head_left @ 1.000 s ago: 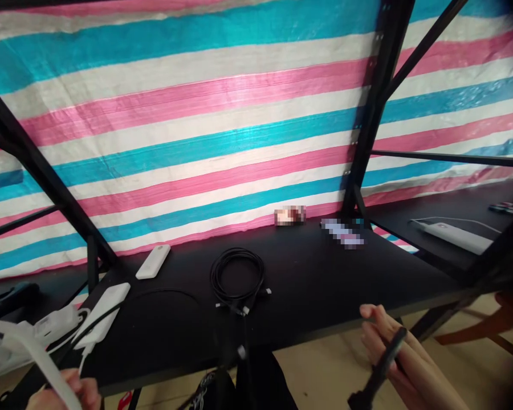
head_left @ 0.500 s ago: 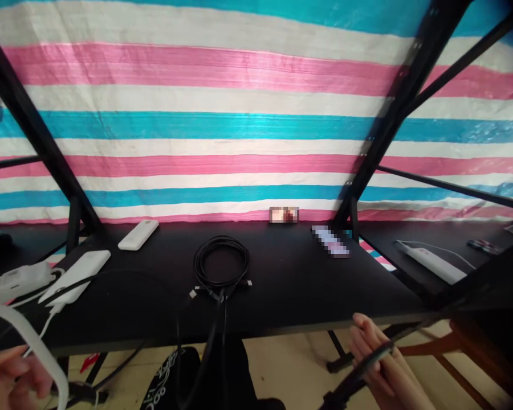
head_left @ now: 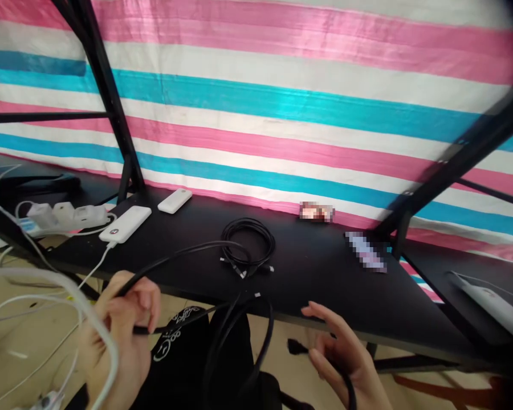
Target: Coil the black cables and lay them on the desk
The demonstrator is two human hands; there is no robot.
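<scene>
My left hand [head_left: 122,336] is closed around a black cable [head_left: 188,247]. One strand runs from it over the desk toward the coil, and others hang in loops above my lap. At the lower right, my right hand [head_left: 346,356] holds a black cable too, its index finger stretched out and the rest curled. A dark plug end [head_left: 297,346] sticks out to the left of that hand's thumb. On the black desk [head_left: 312,290] lies a coiled black cable [head_left: 270,232] with light connector tips. Whether the held strands belong to one cable, I cannot tell.
Two white power banks, one nearer [head_left: 126,225] and one farther [head_left: 175,200], lie at the desk's left. White chargers [head_left: 64,215] crowd a power strip beyond. A blurred-out phone-like item [head_left: 365,251] lies right. A white cable [head_left: 106,330] crosses in front of my left wrist.
The view has turned left. My left hand has risen from the lower left corner and now grips black cable in plain sight. My right hand's fingers have spread, and cable loops have come up over my lap.
</scene>
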